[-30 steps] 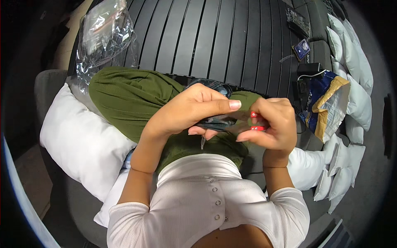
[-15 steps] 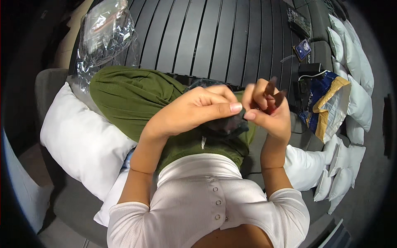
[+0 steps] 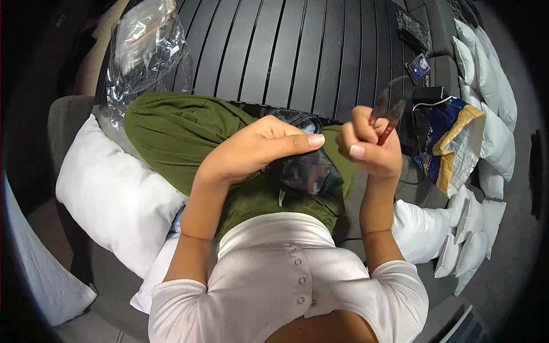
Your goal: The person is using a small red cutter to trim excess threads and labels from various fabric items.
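My left hand (image 3: 254, 150) pinches a dark, patterned piece of cloth (image 3: 309, 174) between thumb and fingers, above my lap. The cloth hangs down over my green trousers (image 3: 183, 128), with part of it hidden behind that hand. A short way to the right, my right hand (image 3: 373, 150) is closed, its thumb against the curled fingers. Tucked in it is a pair of small thread snips (image 3: 390, 121) with red handles, the blades apart and pointing up and away. Whether a thread runs between the fingertips is too fine to tell.
A black slatted table (image 3: 274, 51) stands ahead, with clear plastic bags (image 3: 146, 51) at its left. To the right lie a blue and gold sack (image 3: 452, 146), a small blue card-like packet (image 3: 418, 67) and several white pillows (image 3: 494, 137). Another white pillow (image 3: 114, 194) sits at my left.
My right hand has drawn slightly away from the left, and the snips have turned more upright. The cloth hangs lower and more of its pattern shows.
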A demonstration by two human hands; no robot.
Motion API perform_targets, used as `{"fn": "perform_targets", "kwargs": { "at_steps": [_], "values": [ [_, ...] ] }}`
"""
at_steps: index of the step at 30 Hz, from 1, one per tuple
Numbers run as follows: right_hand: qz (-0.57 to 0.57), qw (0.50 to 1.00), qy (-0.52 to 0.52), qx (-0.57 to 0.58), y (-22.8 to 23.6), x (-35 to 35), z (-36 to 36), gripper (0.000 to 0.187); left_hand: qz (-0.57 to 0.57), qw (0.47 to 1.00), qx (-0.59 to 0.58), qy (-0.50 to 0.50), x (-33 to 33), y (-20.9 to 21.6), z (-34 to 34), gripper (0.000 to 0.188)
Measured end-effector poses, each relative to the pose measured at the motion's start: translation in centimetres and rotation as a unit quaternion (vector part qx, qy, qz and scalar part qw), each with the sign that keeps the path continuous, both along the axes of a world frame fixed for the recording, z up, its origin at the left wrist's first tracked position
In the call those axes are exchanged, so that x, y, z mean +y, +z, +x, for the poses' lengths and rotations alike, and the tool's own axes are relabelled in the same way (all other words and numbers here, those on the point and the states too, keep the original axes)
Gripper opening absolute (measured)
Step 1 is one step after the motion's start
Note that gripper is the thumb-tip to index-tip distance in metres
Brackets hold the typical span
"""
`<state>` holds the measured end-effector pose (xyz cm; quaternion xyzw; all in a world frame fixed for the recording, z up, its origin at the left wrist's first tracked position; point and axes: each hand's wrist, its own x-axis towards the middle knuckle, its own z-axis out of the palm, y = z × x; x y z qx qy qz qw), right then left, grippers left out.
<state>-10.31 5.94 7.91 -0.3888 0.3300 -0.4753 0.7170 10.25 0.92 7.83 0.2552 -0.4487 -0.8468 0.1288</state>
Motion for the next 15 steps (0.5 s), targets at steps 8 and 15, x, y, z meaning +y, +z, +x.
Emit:
{"fn": "perform_targets", "kwargs": {
  "at_steps": [8, 15],
  "values": [
    [-0.013, 0.996, 0.041, 0.073, -1.2, 0.1, 0.8, 0.043, 0.029, 0.999, 0.021, 0.003, 0.2, -0.7, -0.7, 0.031],
    [0.015, 0.997, 0.024, 0.065, -1.1, -0.1, 0.2, 0.037, 0.016, 0.999, 0.018, -0.026, 0.1, -1.7, -0.6, 0.029]
  ]
}}
